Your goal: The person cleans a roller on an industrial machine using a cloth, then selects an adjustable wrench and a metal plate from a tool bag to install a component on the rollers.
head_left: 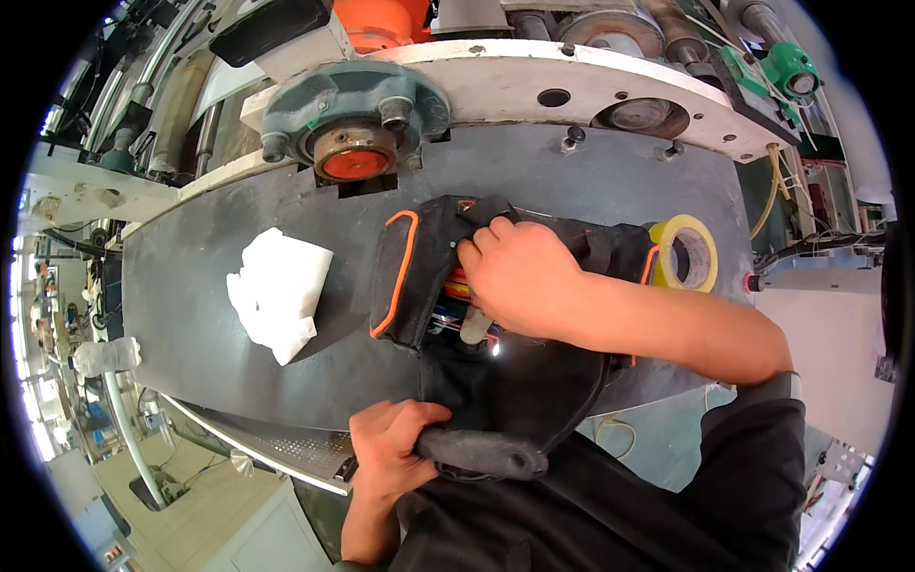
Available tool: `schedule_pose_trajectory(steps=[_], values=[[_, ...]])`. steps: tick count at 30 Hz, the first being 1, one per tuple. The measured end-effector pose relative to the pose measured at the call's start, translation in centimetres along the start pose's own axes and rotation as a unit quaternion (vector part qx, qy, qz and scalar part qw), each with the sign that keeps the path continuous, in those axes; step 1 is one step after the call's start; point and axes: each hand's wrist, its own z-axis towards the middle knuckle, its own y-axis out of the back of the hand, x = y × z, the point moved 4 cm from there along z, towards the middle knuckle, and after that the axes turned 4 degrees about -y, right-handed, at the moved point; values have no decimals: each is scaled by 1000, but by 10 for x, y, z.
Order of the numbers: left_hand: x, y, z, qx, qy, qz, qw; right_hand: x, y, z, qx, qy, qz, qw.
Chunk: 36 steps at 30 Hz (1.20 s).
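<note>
A black tool bag (510,386) with orange piping lies on the dark metal table, its mouth spread apart. My left hand (393,446) is closed round a black padded handle (484,454) on the bag's near flap. Over the mouth, my right hand (519,272) has its fingers curled in at the far edge. A greyish flat piece with a rounded end (475,325) sticks out beneath that hand; whether the fingers grip it is hidden. Red and yellow tool handles (457,284) show inside, partly covered by the hand.
A crumpled white cloth or paper (282,294) lies left of the bag. Right of it stands a roll of yellow tape (684,254). A green bearing housing (355,124) and a white machine beam (505,84) border the table's (191,286) far side. A clear bottle (107,357) is at the left.
</note>
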Motion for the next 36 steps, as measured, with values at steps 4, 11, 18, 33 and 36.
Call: schedule_pose_trajectory(steps=[4, 11, 18, 33, 36], values=[[3, 1, -2, -13, 5, -13, 1000, 11, 4, 5, -7, -17, -27, 999], [11, -2, -16, -49, 32, -36, 998, 9, 24, -27, -19, -9, -22, 1000], [13, 0, -20, -85, 39, -56, 994, 17, 46, -55, 25, 89, -52, 994], [11, 7, -19, -189, 54, -161, 967, -14, 46, -79, 226, 90, 100, 965], [11, 6, -18, -183, 93, -194, 959, -2, 32, -66, 225, 111, 137, 958]])
